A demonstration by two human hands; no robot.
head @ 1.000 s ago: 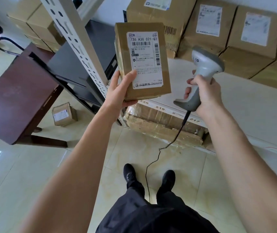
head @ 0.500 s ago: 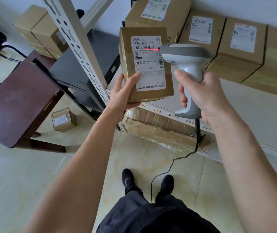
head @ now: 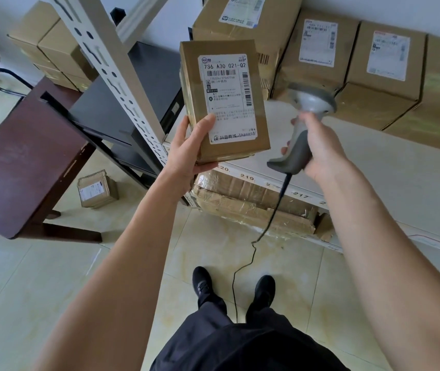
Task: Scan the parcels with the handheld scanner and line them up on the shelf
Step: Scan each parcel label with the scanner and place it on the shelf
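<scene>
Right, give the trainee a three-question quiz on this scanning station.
1. True or false: the left hand holds the labelled parcel.
2. What does the right hand grip?
A) tape gun
B) handheld scanner
C) phone
3. Fill in: a small box sits on the ____ beside the brown table.

Key: 1 true; 2 B; 3 floor.

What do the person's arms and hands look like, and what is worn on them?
Both forearms are bare as far as the view reaches; no sleeve is visible. The left hand and the right hand wear no gloves, and no ring, watch or bracelet is visible. The fingernails are short and unpainted. Lower down, dark trousers and black shoes show.
</scene>
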